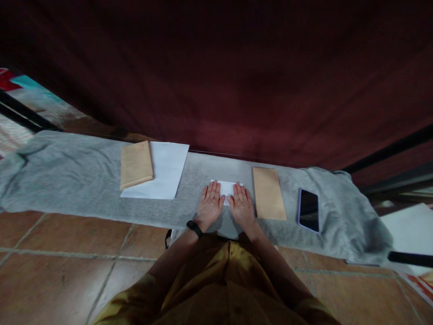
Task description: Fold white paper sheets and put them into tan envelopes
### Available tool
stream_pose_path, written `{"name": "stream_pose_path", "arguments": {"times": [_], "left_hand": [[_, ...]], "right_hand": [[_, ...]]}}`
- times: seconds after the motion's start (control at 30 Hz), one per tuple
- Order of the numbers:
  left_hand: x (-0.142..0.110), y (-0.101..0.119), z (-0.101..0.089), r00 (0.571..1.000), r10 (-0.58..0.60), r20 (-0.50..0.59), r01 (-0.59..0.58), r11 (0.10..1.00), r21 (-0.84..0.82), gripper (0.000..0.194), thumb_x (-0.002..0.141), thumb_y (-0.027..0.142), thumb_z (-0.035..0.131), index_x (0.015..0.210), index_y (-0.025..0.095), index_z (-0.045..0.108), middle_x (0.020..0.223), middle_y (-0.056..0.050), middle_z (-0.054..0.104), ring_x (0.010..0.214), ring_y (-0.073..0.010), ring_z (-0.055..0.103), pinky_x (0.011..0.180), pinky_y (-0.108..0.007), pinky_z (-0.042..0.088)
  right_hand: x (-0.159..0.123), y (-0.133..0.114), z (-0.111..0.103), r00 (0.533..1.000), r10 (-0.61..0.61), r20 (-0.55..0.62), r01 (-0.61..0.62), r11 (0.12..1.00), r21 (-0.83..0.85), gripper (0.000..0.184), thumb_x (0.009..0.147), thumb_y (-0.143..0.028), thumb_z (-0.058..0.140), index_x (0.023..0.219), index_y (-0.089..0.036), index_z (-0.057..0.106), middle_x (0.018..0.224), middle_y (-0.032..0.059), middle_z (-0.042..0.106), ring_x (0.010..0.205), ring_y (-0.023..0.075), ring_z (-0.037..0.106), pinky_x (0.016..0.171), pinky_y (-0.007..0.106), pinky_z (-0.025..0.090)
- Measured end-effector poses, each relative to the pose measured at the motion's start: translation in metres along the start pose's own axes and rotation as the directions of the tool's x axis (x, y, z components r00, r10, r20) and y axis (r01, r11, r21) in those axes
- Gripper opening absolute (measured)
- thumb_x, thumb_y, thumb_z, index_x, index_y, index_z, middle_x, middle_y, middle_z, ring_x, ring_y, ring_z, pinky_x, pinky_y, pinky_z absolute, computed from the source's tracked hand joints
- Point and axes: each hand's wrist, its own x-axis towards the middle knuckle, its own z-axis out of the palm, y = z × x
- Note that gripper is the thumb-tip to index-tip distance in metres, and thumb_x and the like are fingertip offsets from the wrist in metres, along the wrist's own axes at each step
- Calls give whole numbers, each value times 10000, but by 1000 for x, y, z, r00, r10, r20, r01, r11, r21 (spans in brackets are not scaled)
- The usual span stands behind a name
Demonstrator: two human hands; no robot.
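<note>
A small white piece of paper (227, 188) lies on the grey cloth in front of me. My left hand (210, 201) rests flat on its left side, palm down, with the fingers stretched out. Across from it, my right hand (241, 202) lies flat on the paper's right side, its fingers also extended. Both thumbs point inward over the paper, a small gap between them. Close to the right hand is a brown envelope (269, 193). Whether the paper is folded underneath the hands cannot be made out.
Grey cloth (81, 174) covers the long, narrow surface. On the left, a stack of brown envelopes (136, 164) sits partly on a white sheet (168, 170). A phone (308, 210) lies at the right. Behind hangs a dark red curtain (233, 90); tiled floor (74, 271) shows below.
</note>
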Motion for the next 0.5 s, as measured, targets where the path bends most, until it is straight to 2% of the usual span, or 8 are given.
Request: {"name": "stream_pose_path", "arguments": {"times": [0.5], "left_hand": [[-4,-22,1,990,-116,-76,116,993,4,608,1061,380,257,1597,94,292,1619,-157,380,1544,-268,276,1256,-506,249]], "right_hand": [[-7,4,-7,998,65,-24,-65,998,-23,589,1086,-379,353,1568,-41,352,1576,231,431,1464,316,409,1185,515,336]]}}
